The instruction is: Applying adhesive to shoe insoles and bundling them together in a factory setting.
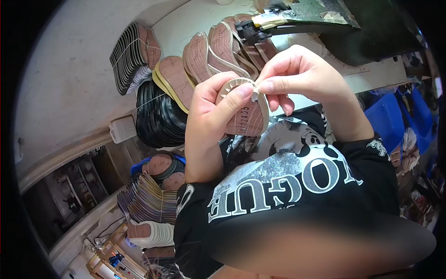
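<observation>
A brown shoe insole [249,122] with a pale edging is held up in front of my chest, its printed face in view. My left hand [208,106] grips it from the left, thumb pressed on the face near the rounded top. Along that top, the edging is folded into small pleats. My right hand [304,78] pinches the edging at the upper right of the insole between thumb and forefinger, its other fingers curled below. The fingertips hide the exact bit of edging between them.
On the white table [179,25] lie several brown insoles [198,53] with pale edging, a yellow-edged insole [173,76] and tied stacks of black insoles [160,114]. A dark machine [316,23] stands at the far right. More insole stacks [147,197] sit at the lower left, blue containers [388,118] at the right.
</observation>
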A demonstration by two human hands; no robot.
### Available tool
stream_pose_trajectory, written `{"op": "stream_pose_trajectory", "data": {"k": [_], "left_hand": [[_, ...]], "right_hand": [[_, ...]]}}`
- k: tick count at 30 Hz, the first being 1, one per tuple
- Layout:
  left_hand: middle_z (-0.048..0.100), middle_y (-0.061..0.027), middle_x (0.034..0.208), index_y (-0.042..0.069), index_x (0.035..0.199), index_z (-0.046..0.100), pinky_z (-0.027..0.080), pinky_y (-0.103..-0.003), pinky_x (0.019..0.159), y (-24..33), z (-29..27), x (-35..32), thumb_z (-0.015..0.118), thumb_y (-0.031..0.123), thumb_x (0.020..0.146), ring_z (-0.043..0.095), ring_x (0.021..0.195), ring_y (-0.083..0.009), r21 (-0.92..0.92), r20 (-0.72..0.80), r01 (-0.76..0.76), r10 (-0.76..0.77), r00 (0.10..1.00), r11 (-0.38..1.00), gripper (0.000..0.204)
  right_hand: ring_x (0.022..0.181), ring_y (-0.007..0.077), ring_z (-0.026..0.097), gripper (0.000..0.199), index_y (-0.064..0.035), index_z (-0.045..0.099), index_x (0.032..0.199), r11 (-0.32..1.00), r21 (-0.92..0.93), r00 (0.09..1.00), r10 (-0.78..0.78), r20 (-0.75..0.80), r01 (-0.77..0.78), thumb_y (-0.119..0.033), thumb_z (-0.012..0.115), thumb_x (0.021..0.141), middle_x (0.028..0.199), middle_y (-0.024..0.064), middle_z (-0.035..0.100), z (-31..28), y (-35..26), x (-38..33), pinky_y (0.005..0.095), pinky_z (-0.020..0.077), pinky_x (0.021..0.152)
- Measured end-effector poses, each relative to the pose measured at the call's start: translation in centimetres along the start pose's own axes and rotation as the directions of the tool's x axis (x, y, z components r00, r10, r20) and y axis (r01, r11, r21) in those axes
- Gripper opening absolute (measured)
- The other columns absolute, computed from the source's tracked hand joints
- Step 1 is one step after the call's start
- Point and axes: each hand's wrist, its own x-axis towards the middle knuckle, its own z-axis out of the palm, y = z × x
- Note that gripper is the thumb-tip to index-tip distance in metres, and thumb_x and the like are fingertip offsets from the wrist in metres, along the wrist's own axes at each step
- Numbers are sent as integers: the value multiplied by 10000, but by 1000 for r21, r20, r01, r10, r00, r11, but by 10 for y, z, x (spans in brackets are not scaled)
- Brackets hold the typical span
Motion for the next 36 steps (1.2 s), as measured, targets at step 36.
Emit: {"op": "stream_pose_trajectory", "data": {"k": [36], "left_hand": [[615, -17, 863, -18, 989, 607, 406, -192, 687, -8, -12, 0, 605, 442, 895, 530, 774, -48, -30, 54, -80, 82, 995, 996, 469]], "right_hand": [[624, 21, 477, 186, -14, 607, 851, 920, -319, 967, -253, -33, 230, -178, 592, 936, 674, -42, 542, 16, 6, 11, 190, 376, 527]]}}
